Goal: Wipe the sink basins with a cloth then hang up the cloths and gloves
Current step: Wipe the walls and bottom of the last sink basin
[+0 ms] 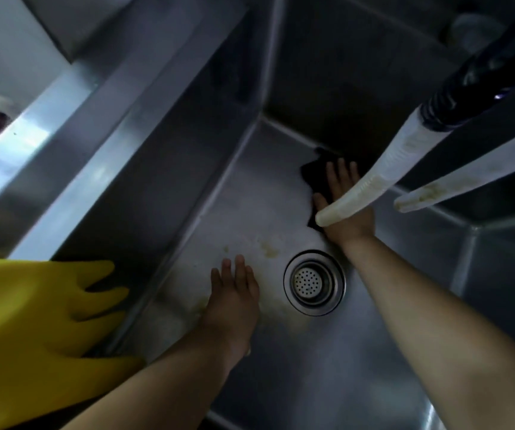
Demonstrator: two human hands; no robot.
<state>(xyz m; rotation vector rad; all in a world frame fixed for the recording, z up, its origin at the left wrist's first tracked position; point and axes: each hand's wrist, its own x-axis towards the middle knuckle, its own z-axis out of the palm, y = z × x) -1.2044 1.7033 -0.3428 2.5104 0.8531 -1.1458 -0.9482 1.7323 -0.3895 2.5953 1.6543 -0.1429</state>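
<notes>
My right hand (pixel 341 197) presses the dark cloth (pixel 316 169) flat-fingered at the basin's (pixel 281 352) far corner, yellowish residue (pixel 268 248) nearer my open, empty left hand (pixel 234 290).

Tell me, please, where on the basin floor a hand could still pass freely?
Bare floor lies between the drain and the near right wall. The far corner is crowded by the right hand pressing the black cloth beneath a hose. The left hand rests flat left of the drain.
</notes>
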